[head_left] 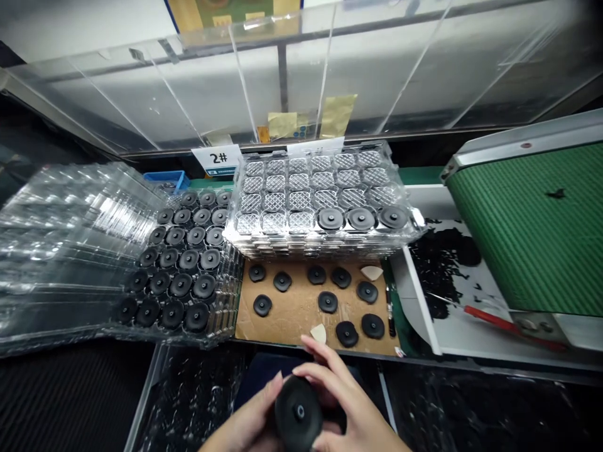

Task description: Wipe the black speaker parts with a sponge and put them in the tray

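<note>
A round black disc-like part [291,420] with a small raised hub is held up at the bottom middle of the head view. My left hand [247,424] grips its left edge. Around the upper and right edge curl the fingers and thumb of my right hand [353,402]. Beyond my hands, several similar black parts [327,302] lie on a brown cardboard sheet [292,326]. Two pale wedge-shaped pieces [319,333] rest there too. A stack of clear plastic trays [301,201] stands behind the cardboard, with three black parts in the top tray's front row.
To the left, another clear tray stack [223,314] holds rows of black parts, beside leaning clear trays [70,251]. On the right are a white bin [419,301] with black scraps, a red-handled tool [494,319] and a green conveyor belt [532,220]. A clear panel [377,75] spans the back.
</note>
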Available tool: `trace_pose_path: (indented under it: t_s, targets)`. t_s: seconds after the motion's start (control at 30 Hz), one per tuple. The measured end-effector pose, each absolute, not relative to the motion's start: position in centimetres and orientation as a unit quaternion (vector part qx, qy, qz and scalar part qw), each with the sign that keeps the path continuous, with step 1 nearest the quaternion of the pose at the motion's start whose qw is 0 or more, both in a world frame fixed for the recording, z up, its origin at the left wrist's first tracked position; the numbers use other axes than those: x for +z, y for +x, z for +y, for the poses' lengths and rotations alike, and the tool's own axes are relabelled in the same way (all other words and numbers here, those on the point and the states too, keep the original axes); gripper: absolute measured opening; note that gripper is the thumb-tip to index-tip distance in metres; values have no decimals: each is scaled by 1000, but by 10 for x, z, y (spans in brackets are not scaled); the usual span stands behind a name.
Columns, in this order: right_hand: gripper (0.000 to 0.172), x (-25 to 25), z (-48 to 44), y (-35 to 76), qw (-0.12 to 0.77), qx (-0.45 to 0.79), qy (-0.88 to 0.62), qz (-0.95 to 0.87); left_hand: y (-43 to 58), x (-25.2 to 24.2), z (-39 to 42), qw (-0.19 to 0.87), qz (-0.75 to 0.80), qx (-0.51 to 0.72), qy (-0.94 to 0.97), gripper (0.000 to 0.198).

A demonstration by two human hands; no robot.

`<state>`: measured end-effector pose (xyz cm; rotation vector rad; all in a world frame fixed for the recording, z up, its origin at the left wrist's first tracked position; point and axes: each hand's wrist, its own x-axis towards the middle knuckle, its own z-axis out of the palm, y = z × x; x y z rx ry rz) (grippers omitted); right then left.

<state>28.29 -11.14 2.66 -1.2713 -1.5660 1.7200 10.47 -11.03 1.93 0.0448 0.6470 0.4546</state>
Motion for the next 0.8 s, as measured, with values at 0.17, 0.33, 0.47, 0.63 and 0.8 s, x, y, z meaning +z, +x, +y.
trace_pose_path:
  t_s: [0.17, 0.33, 0.47, 0.63, 0.8]
  targets:
    - [63, 17, -103, 295, 124, 690, -434, -566, 87, 3, -127, 938, 297, 176, 33, 58]
    - [43, -73, -89, 306, 75, 628, -581, -513, 90, -2, -126, 904, 294, 303, -77, 47]
    - [33, -152, -91, 287, 54, 518, -697, -493, 94, 1, -117, 845, 355, 390, -88, 44]
    - [31, -186, -99, 270, 82, 491, -708, -500, 98, 13, -111, 799, 406, 438, -73, 52]
    - [23, -172, -96, 276, 119, 549, -683, -467, 99, 24, -109, 781, 405, 470, -70, 58]
